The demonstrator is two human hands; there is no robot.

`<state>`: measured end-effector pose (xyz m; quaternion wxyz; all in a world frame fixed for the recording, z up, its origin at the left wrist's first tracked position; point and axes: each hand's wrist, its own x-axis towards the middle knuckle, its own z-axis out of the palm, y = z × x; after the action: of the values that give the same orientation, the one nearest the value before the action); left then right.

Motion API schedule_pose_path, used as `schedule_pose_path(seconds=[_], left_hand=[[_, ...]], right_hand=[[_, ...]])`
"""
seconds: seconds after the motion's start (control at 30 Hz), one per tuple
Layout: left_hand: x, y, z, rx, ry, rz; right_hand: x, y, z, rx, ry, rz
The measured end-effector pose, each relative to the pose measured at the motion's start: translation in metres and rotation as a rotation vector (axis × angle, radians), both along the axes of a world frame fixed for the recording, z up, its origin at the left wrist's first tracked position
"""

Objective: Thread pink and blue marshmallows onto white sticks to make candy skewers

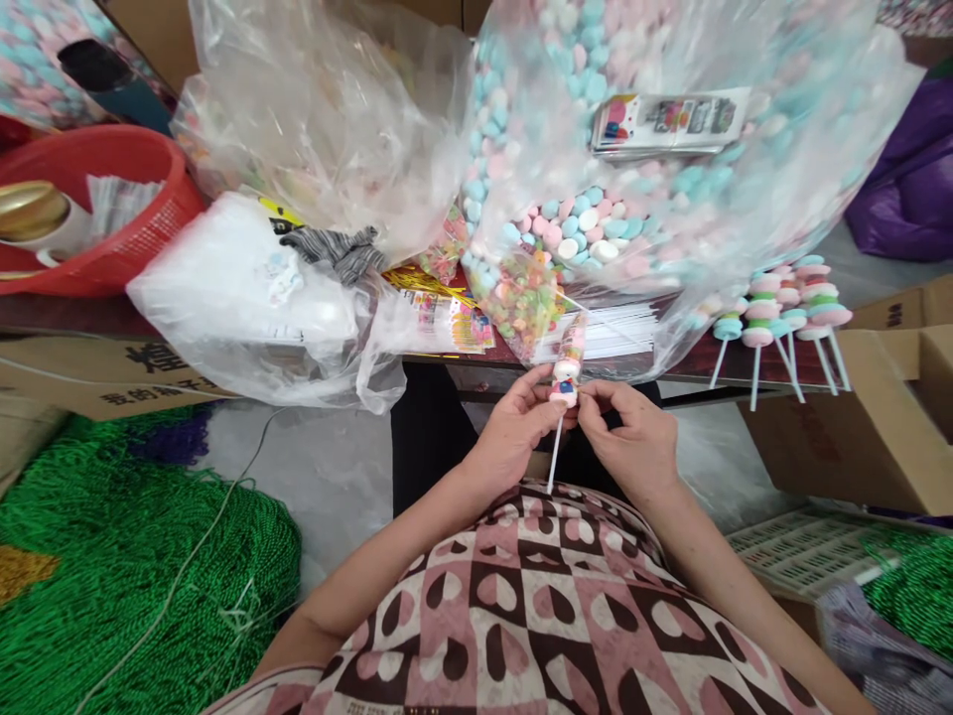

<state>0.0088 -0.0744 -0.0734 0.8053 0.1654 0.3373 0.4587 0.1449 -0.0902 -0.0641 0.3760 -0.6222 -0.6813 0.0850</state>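
A marshmallow skewer (564, 382) in a printed clear wrapper stands nearly upright in front of my lap, its white stick (555, 455) pointing down. My left hand (519, 422) is closed around its lower end, thumb in front. At the skewer's right side my right hand (629, 427) is pinched, fingertips touching or very near the wrapper's base; what they hold is too small to make out. Just behind lie a bag of gummy candies (525, 298) and a stack of white paper sticks (617, 333). Printed wrappers (447, 323) and gold twist ties (428, 281) lie further left.
A large clear bag of pastel marshmallows (596, 223) fills the back, with a wrapper stack (670, 121) on it. Several unwrapped skewers (793, 298) overhang the table's right edge. A red basket (168, 214) stands left; green cord (149, 536) and cardboard boxes (879, 397) flank me.
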Motion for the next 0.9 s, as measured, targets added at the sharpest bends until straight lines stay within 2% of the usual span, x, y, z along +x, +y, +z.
schedule_pose_path(seconds=[0.23,0.4,0.53,0.63,0.73,0.9], left_hand=[[0.006,-0.002,0.0,0.059,0.128,0.032],[0.008,-0.004,-0.003,0.109,0.235,0.045],[0.006,-0.005,-0.01,0.215,0.284,0.077],[0.003,-0.003,-0.011,0.254,0.313,0.11],[-0.002,0.001,-0.011,0.27,0.376,0.137],[-0.002,0.004,-0.017,0.357,0.525,0.104]], right_hand=[[-0.002,0.0,0.0,0.075,-0.138,0.077],[-0.005,-0.009,0.001,0.138,-0.157,0.12],[-0.009,-0.013,-0.002,0.089,-0.112,0.129],[-0.012,-0.014,-0.003,-0.05,0.086,0.112],[-0.011,-0.017,-0.001,-0.289,0.365,0.089],[-0.012,-0.023,0.0,-0.685,0.618,0.262]])
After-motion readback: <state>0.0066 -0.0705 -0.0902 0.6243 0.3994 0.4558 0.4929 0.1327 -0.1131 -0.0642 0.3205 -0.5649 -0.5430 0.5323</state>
